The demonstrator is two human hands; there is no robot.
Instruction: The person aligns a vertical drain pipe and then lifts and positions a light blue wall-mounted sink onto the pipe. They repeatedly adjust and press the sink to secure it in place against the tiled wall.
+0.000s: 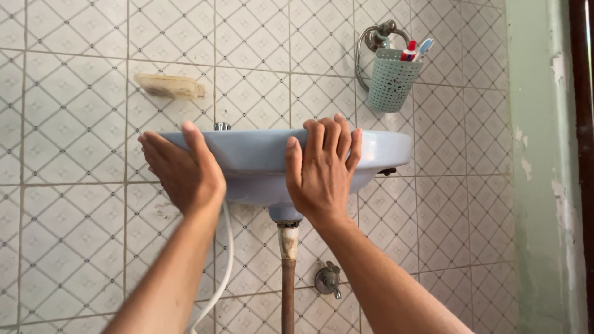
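We have both palms flat on the pale blue wall basin [260, 162], left hand [185, 170] on its left flank, right hand [322, 170] on the front with fingers [331, 133] spread wide over the rim; looks like bracing or testing it, so steady even pressure comes next. Tiled wall [74, 235], rusty drain pipe [288, 291], white hose [226, 272], valve [328, 279], teal toothbrush basket [391, 83], soap dish [170, 86].

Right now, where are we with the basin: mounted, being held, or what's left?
Looks done: the pale blue wash basin sits against the tiled wall, with its rusty drain pipe running down beneath it. In hand: left hand flat on the basin's left side, right hand over its front rim, neither in a closed grip. Left: cannot tell; the fixings are hidden.
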